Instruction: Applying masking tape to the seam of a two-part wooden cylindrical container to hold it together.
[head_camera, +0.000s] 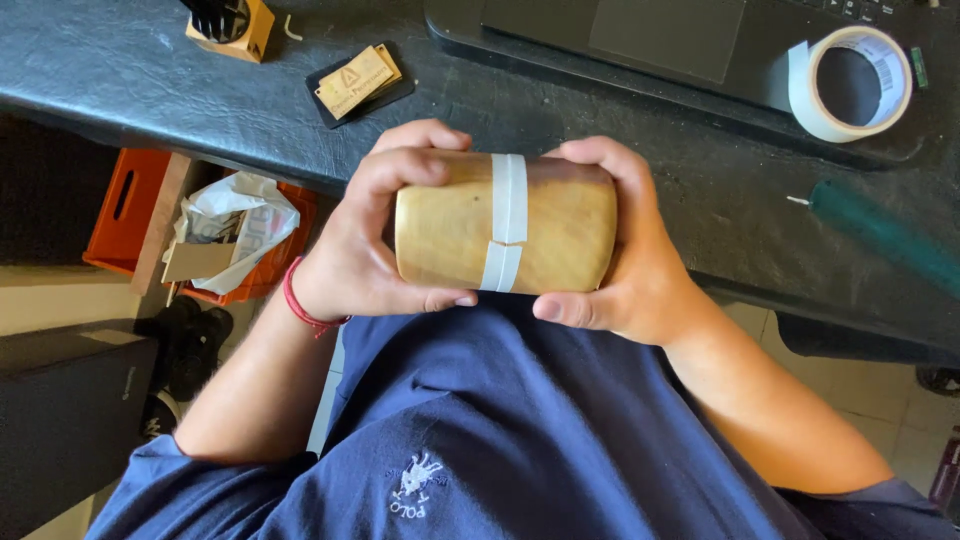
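Note:
A rounded wooden block (450, 235), light brown with a darker patch, is held sideways over my lap, just in front of the desk edge. A band of white tape (507, 215) runs around its middle. My left hand (365, 255) grips the block's left end, fingers over the top and thumb underneath. My right hand (630, 260) grips the right end the same way. A red cord sits on my left wrist.
A dark desk (150, 80) carries a laptop (650, 40), a roll of white tape (850, 82), a green-handled tool (880, 230), small wooden tags on a black pad (355, 82) and a wooden holder (235, 25). An orange crate (130, 210) with crumpled bags stands on the floor at left.

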